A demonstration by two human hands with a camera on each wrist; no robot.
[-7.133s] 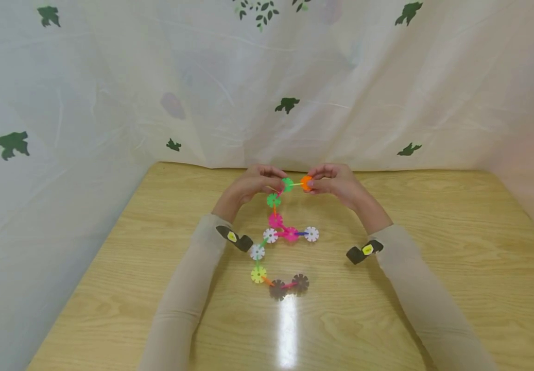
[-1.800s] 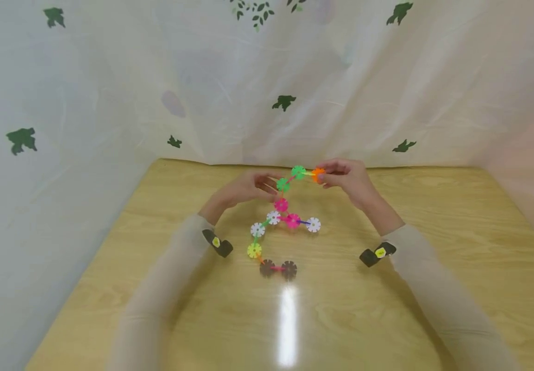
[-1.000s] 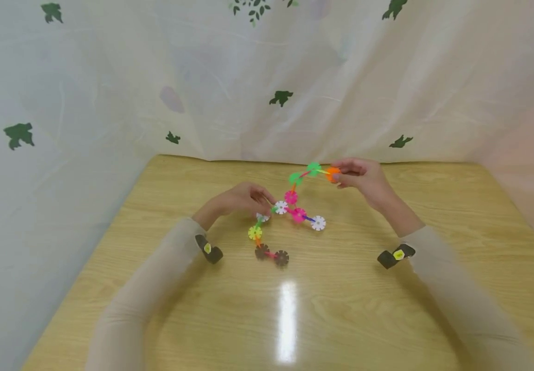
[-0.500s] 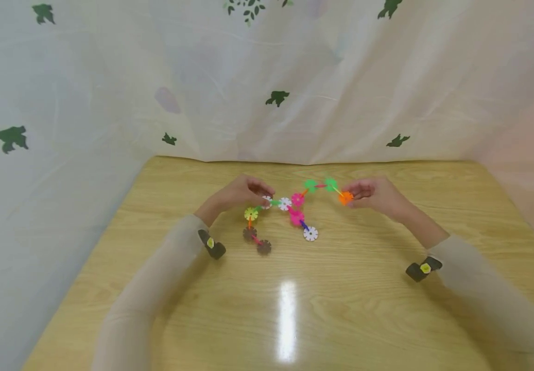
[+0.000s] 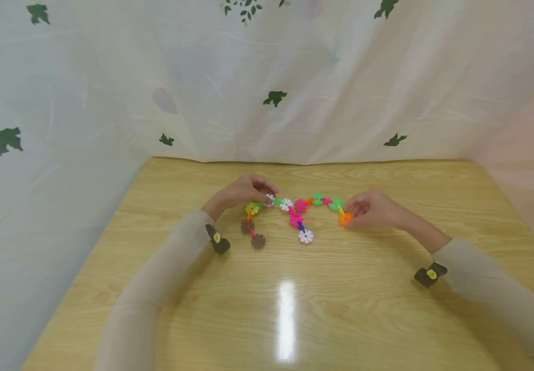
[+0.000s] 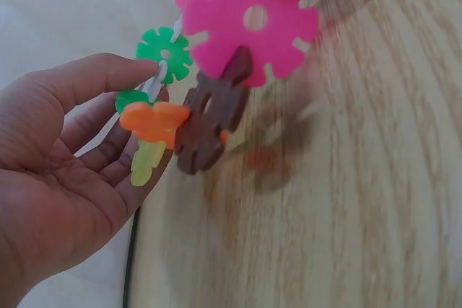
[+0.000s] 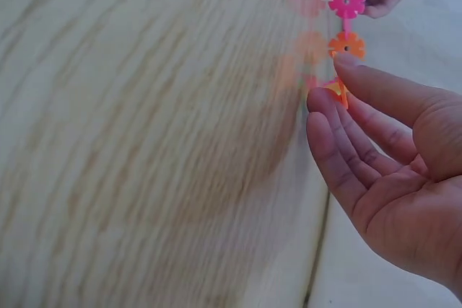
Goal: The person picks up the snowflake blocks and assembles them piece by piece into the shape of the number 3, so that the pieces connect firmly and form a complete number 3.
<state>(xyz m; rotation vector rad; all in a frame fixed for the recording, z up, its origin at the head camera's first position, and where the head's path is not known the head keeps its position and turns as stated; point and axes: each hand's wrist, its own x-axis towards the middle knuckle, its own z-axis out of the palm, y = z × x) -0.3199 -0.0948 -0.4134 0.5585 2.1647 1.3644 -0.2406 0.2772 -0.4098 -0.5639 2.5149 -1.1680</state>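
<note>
A chain of slotted plastic snowflake discs (image 5: 296, 218) stretches between both hands, arched like a wide m. My left hand (image 5: 241, 191) pinches it near a white disc (image 5: 270, 200) left of the middle; in the left wrist view the thumb presses a white link by a green disc (image 6: 165, 55). At the right end, the orange disc (image 5: 345, 219) is pinched by my right hand (image 5: 372, 208), also seen in the right wrist view. Two brown discs (image 5: 258, 241) end the left leg, and a white disc (image 5: 306, 236) ends the middle branch. Whether the chain touches the table is unclear.
The wooden table (image 5: 229, 309) reflects a bright strip of light in front of the chain. Behind its far edge hangs a pale curtain (image 5: 322, 123) with dark green bird shapes. Dark wrist straps sit over both sleeves.
The chain has turned from an upright E shape to lying crosswise. My left hand has shifted from the green discs to a white one; my right hand carried the orange end rightward and nearer.
</note>
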